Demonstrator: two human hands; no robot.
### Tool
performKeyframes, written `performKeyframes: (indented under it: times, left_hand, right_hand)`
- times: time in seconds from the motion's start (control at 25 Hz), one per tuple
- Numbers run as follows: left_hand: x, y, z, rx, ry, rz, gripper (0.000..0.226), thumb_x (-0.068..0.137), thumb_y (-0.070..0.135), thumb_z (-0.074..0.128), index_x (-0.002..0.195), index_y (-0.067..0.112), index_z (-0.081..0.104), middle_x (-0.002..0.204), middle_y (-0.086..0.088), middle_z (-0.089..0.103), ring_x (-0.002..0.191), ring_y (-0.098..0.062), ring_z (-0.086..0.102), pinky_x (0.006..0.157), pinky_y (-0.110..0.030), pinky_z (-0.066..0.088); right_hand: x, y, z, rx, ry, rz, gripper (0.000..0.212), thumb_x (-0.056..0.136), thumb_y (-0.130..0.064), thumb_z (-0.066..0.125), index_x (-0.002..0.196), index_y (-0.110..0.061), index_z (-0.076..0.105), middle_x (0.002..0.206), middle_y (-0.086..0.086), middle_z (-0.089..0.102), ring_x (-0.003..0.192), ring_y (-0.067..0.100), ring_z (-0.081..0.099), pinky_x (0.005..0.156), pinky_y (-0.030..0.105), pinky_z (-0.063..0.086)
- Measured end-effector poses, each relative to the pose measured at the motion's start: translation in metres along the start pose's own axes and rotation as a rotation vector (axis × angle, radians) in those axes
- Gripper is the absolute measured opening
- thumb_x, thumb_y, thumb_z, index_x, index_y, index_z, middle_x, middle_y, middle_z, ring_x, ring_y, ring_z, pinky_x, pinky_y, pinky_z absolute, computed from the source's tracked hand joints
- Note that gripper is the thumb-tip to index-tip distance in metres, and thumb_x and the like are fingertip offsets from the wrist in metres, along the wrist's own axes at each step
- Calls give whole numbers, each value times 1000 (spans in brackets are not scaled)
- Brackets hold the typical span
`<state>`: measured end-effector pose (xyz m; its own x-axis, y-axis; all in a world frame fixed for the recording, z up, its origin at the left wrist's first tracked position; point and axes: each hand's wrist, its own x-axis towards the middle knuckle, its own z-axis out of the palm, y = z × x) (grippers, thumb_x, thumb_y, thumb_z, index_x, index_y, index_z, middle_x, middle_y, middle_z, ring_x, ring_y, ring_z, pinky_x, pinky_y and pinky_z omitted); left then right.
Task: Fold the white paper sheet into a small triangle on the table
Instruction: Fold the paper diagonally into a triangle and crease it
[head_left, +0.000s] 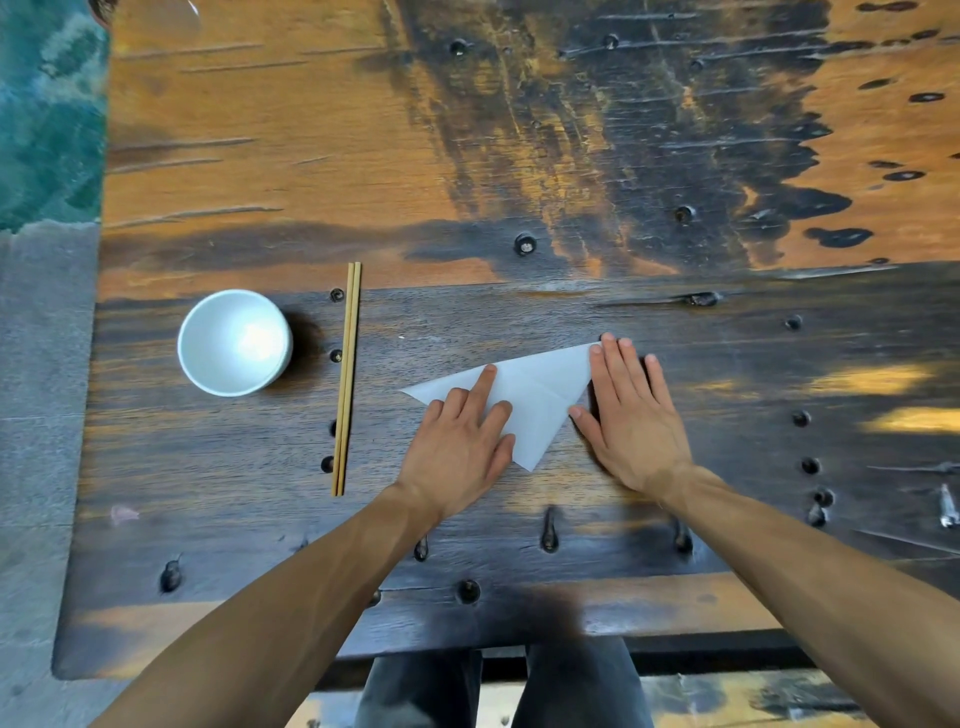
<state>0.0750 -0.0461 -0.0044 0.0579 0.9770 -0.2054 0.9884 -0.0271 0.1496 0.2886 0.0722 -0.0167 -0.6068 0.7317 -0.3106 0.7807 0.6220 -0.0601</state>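
The white paper (537, 395) lies folded into a flat triangle on the dark wooden table (519, 156), with a crease line across its middle. My left hand (460, 447) rests on the paper's left part, index finger stretched out along it, the other fingers loosely bent. My right hand (631, 415) lies flat with straight fingers along the paper's right edge, its fingertips at the upper right corner and its thumb by the slanted edge.
A white bowl (235, 343) stands to the left, with a pair of wooden chopsticks (347, 379) lying lengthwise between it and the paper. Metal bolts stud the table. The near table edge (467, 660) runs above my legs.
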Motion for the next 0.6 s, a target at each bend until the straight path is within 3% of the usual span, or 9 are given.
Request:
performKeyframes:
  times: [0.2,0.32,0.48,0.6]
  left_hand:
    - [0,2,-3,1,-9,-11,39,99,42,37,120,15,54,154,-20,33,105,-34,49,82,-44,45]
    - [0,7,-7,-6,5,-16,40,98,41,38,123,14,55,153,-17,35,106,-32,51,82,-44,46]
    - [4,16,-10,-13,59,-36,45,98,38,38,133,13,51,153,-10,39,119,-31,50,91,-46,44]
    - [8,24,-5,-19,-45,-55,59,102,43,22,151,11,30,161,-9,20,147,-25,20,115,-50,24]
  right_hand:
    - [-3,-6,-8,76,66,215,70,103,-45,26,154,-1,7,163,17,4,150,31,-2,121,49,4]
    - [7,-28,-14,84,104,10,68,103,-42,24,154,-3,5,163,14,0,150,27,-6,122,47,2]
    - [22,-46,-7,-5,-10,-194,66,102,-45,8,155,-7,-1,164,9,-4,150,23,-11,122,45,1]
    - [19,-39,3,-17,-49,-166,68,101,-48,3,154,-8,-6,163,8,-10,149,23,-13,122,46,1]
